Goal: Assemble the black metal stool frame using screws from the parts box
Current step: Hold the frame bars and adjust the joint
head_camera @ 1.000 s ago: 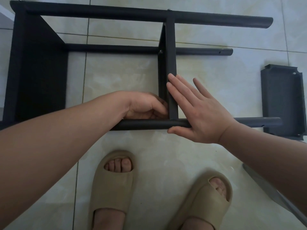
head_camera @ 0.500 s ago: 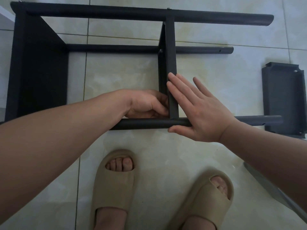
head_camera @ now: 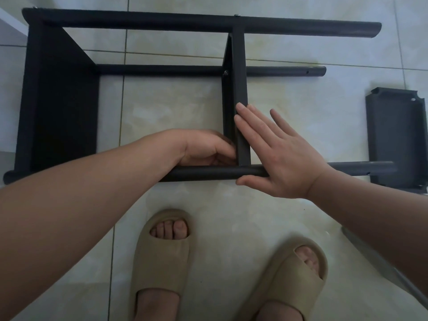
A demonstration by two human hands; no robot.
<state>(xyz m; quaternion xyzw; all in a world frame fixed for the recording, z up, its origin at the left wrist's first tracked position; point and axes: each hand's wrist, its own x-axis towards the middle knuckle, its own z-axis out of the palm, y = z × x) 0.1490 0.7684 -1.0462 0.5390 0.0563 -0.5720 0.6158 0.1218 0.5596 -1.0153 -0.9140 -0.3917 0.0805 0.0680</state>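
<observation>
At the near corner of the stool frame (head_camera: 139,20), which lies on its side, the left hand (head_camera: 203,148) curls into the angle left of the cross brace (head_camera: 238,66) (what it pinches, if anything, is hidden). The right hand (head_camera: 278,158) presses flat from the right. The brace runs straight away from the person.

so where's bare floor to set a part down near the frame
Bare tile: inside the stool frame between its solid end panel and the cross brace, and right of the brace up to the loose panel. Crowded: the near joint, where left hand and right hand meet.
</observation>
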